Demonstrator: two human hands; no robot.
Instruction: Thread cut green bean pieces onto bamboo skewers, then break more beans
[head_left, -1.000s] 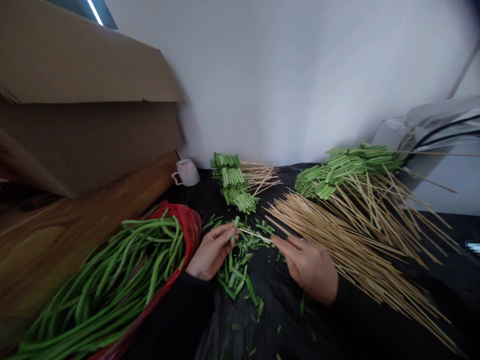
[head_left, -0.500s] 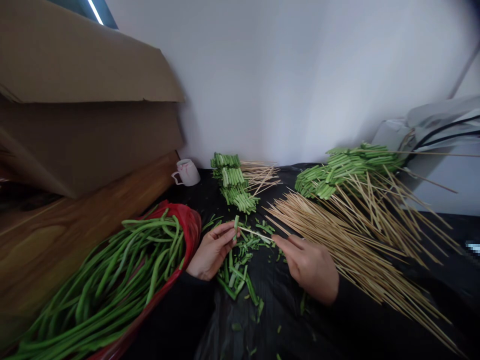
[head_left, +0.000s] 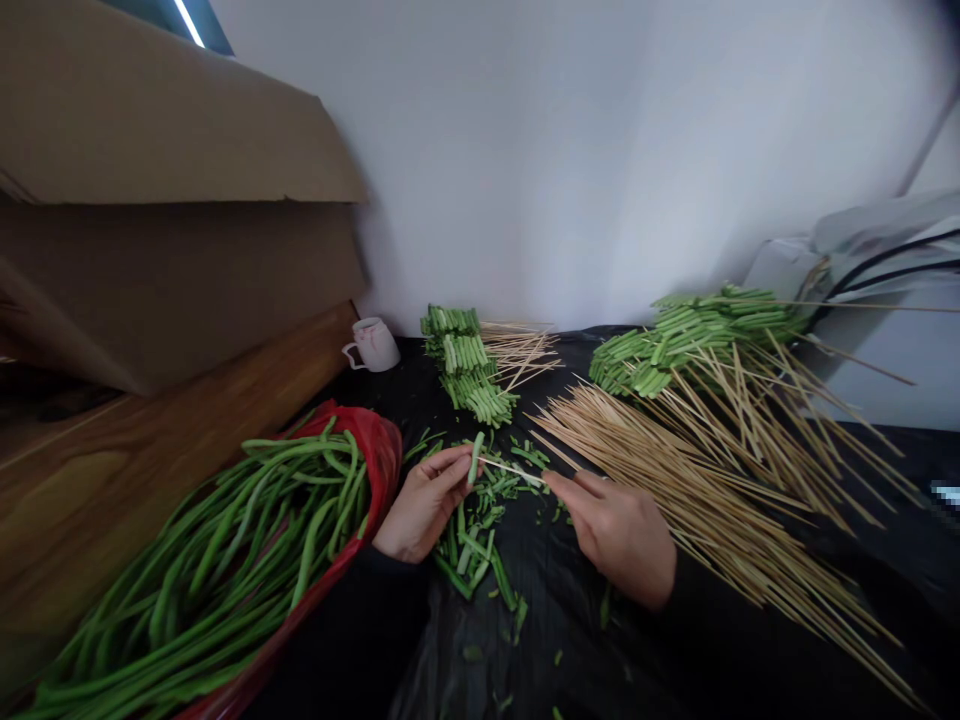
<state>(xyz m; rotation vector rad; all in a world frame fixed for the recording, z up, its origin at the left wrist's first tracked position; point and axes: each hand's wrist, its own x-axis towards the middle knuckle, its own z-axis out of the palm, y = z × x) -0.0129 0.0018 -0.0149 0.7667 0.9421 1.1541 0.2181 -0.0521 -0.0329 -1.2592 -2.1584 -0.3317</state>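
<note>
Between the fingertips of my left hand (head_left: 425, 503) is a short cut piece of green bean (head_left: 475, 459), held nearly upright. My right hand (head_left: 619, 535) pinches a thin bamboo skewer (head_left: 514, 469), whose far end meets the bean piece; whether it has pierced it I cannot tell. Beneath the hands lie loose cut bean pieces (head_left: 480, 560) on black plastic sheeting (head_left: 555, 610). Left of my left hand, a red plastic bag (head_left: 384, 445) holds long whole green beans (head_left: 247, 540). A spread of bare bamboo skewers (head_left: 675, 490) runs beside my right hand.
Skewered bean pieces (head_left: 466, 360) are stacked near the wall, and a larger pile of them (head_left: 697, 335) lies at the back right. A white mug (head_left: 375, 345) stands behind the bag. A cardboard box (head_left: 180, 280) rises at the left over a wooden surface (head_left: 300, 375).
The bean piece has tilted slightly and shifted a little to the right in my left fingers. My right hand and the skewer are almost where they were.
</note>
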